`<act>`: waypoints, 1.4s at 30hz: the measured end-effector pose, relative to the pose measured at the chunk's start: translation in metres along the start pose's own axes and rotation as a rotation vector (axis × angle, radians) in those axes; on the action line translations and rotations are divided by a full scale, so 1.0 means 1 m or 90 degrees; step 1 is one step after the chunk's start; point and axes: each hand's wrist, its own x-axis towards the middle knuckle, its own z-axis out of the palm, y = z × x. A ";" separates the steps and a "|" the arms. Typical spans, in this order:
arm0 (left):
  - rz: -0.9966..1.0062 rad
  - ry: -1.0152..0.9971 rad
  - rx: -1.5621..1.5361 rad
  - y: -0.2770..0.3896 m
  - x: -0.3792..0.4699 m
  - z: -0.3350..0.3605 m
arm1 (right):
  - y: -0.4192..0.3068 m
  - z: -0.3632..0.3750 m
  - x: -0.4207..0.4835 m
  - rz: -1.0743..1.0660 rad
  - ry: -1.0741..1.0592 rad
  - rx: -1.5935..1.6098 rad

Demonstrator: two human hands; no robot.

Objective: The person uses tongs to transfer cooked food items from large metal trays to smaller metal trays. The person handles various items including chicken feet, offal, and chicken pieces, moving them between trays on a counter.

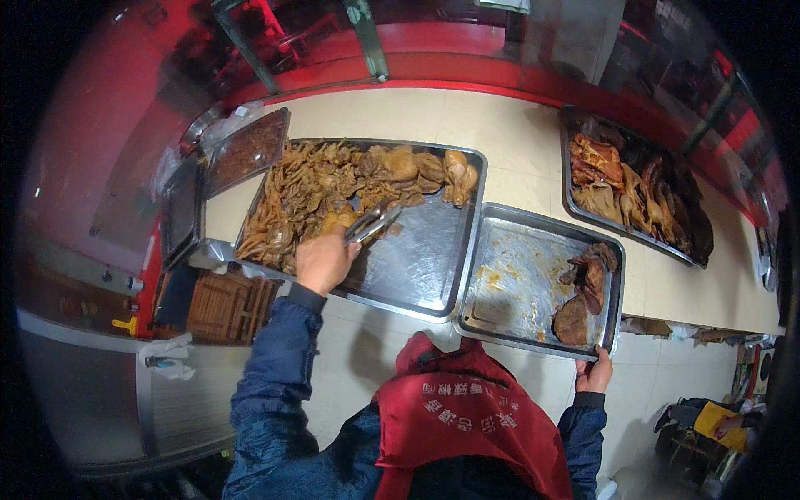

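In my left hand (325, 259) is a pair of metal tongs (374, 226), held over the large metal tray (431, 269). Cooked brown meat pieces (325, 175), among them what look like poultry feet, are heaped along that tray's left and far sides. A pale whole piece of poultry (459, 177) lies in its far right corner. My right hand (595, 373) grips the near right corner of a smaller metal tray (506, 287). Dark pieces of cooked meat (574, 322) rest along this tray's right side, and oily smears mark its bottom. Whether the tongs touch any meat, I cannot tell.
On the beige counter (519, 181), another metal tray (631, 225) at the right holds more cooked meat. A shallow dark tray (247, 150) stands at the left. Red-lit glass panes with frame bars (369, 44) rise behind the counter. A wooden slatted item (228, 306) is at the lower left.
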 end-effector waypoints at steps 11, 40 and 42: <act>0.146 -0.059 0.099 -0.030 0.016 -0.044 | 0.004 -0.007 0.014 0.007 -0.015 0.020; 0.392 -0.180 -0.165 0.243 0.023 0.006 | 0.014 -0.005 0.007 -0.068 -0.063 0.002; 0.407 -0.152 -0.143 0.252 0.026 -0.002 | 0.018 -0.010 0.010 -0.091 -0.073 -0.030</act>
